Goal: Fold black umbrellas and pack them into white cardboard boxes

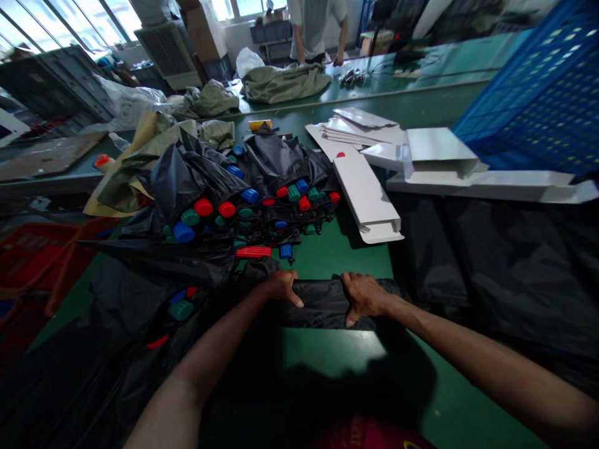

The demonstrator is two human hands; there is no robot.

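A long, narrow bundle of black fabric, seemingly a folded or filled bag point(321, 305), lies crosswise on the green tabletop in front of me. My left hand point(282, 288) grips its left part, thumb on top and pointing right. Over its right part is my right hand point(364, 295), fingers across the far edge and thumb on the near side. Whatever is inside the bundle is hidden. Close beyond my left hand, a red ribbed piece point(253, 252) and a blue ribbed piece point(286, 251) stick out of black fabric.
Black bags point(180, 171) with red, blue and green ribbed ends are heaped at left. White cartons point(367, 196) lie beyond my right hand, beside a blue perforated crate point(543, 93). Red crates point(35, 255) stand low at left. A person point(318, 28) stands across the far table.
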